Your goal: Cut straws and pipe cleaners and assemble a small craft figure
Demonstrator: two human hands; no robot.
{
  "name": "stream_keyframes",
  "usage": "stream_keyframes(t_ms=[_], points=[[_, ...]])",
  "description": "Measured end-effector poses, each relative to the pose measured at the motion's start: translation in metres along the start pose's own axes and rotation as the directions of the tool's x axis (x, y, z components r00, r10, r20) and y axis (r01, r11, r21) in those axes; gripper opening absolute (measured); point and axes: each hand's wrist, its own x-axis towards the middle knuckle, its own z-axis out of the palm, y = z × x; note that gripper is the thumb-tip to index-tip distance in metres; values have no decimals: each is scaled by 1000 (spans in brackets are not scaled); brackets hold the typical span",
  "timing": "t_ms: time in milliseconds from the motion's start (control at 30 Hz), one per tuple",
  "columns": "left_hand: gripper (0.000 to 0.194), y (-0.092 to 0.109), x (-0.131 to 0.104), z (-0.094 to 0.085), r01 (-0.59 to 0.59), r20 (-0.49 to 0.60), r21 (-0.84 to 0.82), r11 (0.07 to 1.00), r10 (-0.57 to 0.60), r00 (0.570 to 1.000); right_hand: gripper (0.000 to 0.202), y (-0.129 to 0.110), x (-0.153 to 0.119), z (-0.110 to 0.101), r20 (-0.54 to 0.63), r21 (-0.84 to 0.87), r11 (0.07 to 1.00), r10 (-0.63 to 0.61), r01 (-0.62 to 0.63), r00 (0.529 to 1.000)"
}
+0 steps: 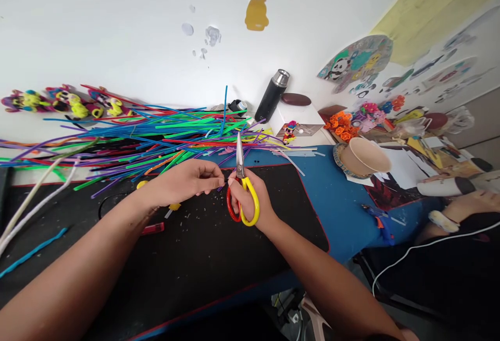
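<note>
My right hand (255,195) holds a pair of scissors (250,203) with one red and one yellow handle. Their blades point up and away from me and look closed. Just to the left, my left hand (197,178) is closed in a pinch, its fingertips close to my right hand's. Whatever it grips is too small and dark to name. Both hands are above a black mat (219,263) with a red edge, strewn with tiny scraps. Beyond them lies a large pile of coloured pipe cleaners (167,135), mostly blue, green, purple and red.
A black thermos (272,96) stands by a white box (300,114). Pipe-cleaner figures (70,102) lie at the far left. Glue sticks (297,161) and a blue glue gun (385,225) are on the blue cloth. Another person's arm (457,213) is at the right, near a bowl (367,158).
</note>
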Motion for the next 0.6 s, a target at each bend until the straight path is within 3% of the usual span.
stream_keyframes(t_ms=[600], points=[[38,3,2,4,-25,-25,13,1000,25,999,28,1,-2,-2,5,-4,1000,25,-25,1000]])
